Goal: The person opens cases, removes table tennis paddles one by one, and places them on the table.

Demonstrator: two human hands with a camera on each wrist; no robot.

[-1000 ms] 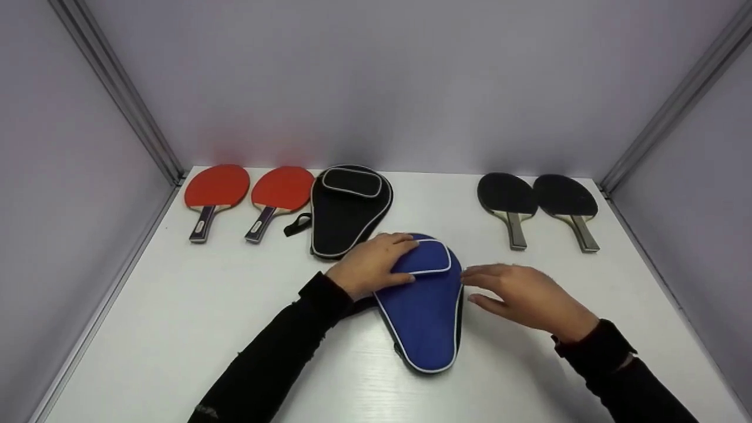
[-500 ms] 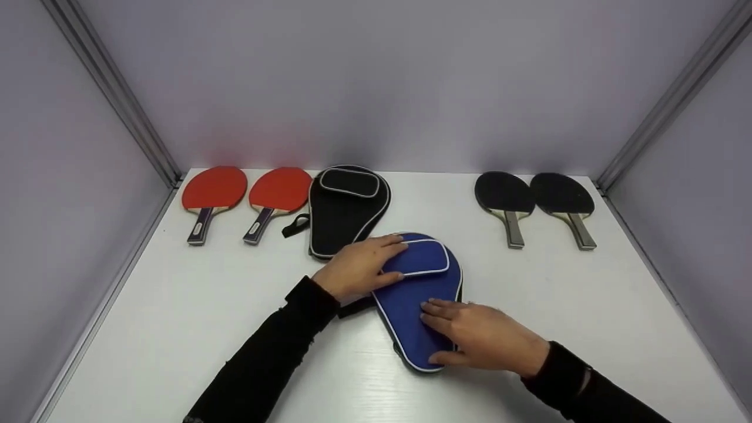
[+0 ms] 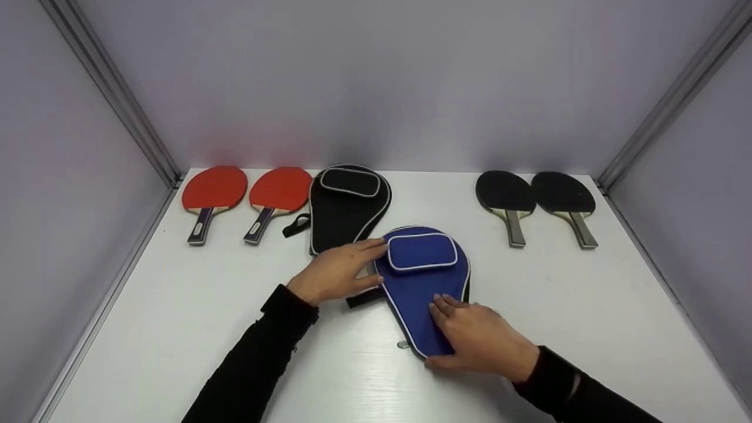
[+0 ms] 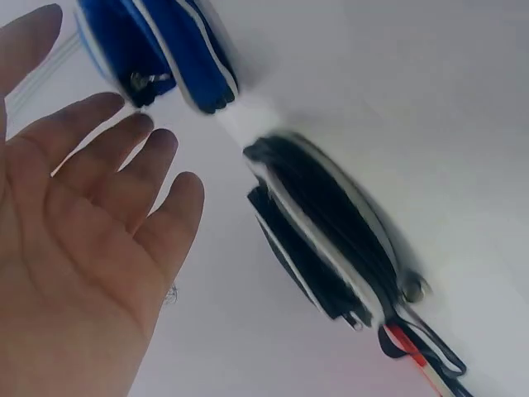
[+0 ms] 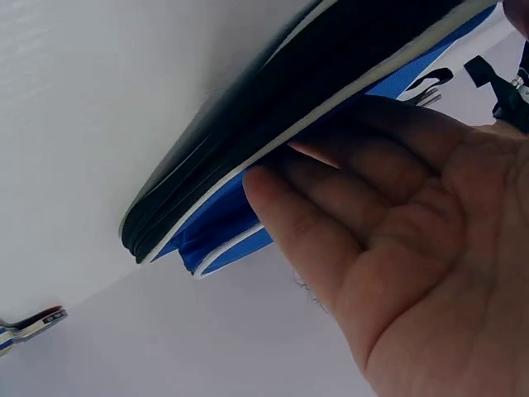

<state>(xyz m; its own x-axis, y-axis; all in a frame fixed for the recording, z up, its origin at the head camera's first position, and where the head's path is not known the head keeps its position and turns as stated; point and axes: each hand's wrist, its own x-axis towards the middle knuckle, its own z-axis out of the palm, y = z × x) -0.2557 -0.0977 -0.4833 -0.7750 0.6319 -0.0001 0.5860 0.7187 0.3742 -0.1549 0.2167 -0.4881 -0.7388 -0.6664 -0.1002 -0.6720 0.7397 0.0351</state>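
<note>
A blue table tennis paddle case (image 3: 405, 294) with white piping lies in the middle of the white table, rounded end away from me and narrow end toward me. My right hand (image 3: 484, 341) rests on its lower right part, fingers extended over the blue fabric. At its upper left edge is my left hand (image 3: 335, 273), fingers loosely extended. In the left wrist view that palm (image 4: 91, 231) holds nothing, beside the blue case (image 4: 186, 58). A black strap (image 3: 361, 298) sticks out left of the blue case. The right wrist view shows the case's dark zipped side (image 5: 223, 165).
Behind the left hand lies a black paddle case (image 3: 341, 220) with a wrist loop (image 3: 298, 224). Two red paddles, one outer (image 3: 214, 188) and one inner (image 3: 282, 191), lie back left. Two black paddles, one inner (image 3: 505, 191) and one outer (image 3: 562, 192), lie back right. Walls enclose the table.
My right hand has come from beside the blue case onto its lower part. The left hand has slid left off the pocket. The case has shifted slightly away and right.
</note>
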